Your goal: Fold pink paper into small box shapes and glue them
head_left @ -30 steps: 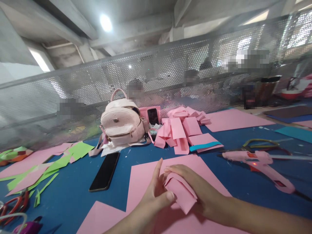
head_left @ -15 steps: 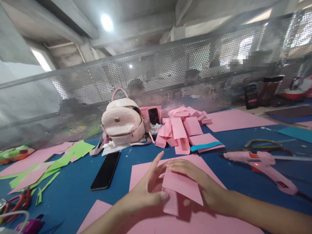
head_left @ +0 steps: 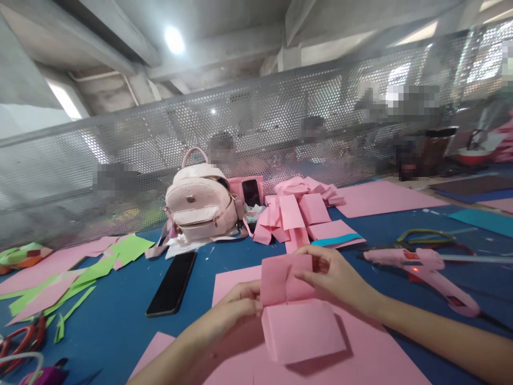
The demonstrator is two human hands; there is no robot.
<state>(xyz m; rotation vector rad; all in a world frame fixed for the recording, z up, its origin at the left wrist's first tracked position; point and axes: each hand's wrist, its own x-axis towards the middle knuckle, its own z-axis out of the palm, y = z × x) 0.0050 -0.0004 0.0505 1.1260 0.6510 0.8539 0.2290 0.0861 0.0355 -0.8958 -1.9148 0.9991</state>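
A folded pink paper piece (head_left: 302,329) is held over a large pink sheet (head_left: 236,369), its upper flap raised and a boxy lower part casting a shadow on the sheet. My left hand (head_left: 240,305) pinches the left edge of the piece near the fold. On the upper right, my right hand (head_left: 336,275) grips the raised flap between thumb and fingers. A pile of folded pink pieces (head_left: 292,211) lies just beyond, with a blue strip (head_left: 336,239) on one piece.
A black phone (head_left: 172,283) and a pale backpack (head_left: 202,203) are at left-centre. Green paper scraps (head_left: 130,248) and red-handled scissors (head_left: 24,342) lie far left. On the right rests a pink glue gun (head_left: 428,272) beside pliers (head_left: 428,236). A perforated metal screen (head_left: 260,117) stands behind.
The folded piece has been opened up, its flap now raised. My right hand has moved from over its top to the flap's right edge; my left fingers have closed on the left edge.
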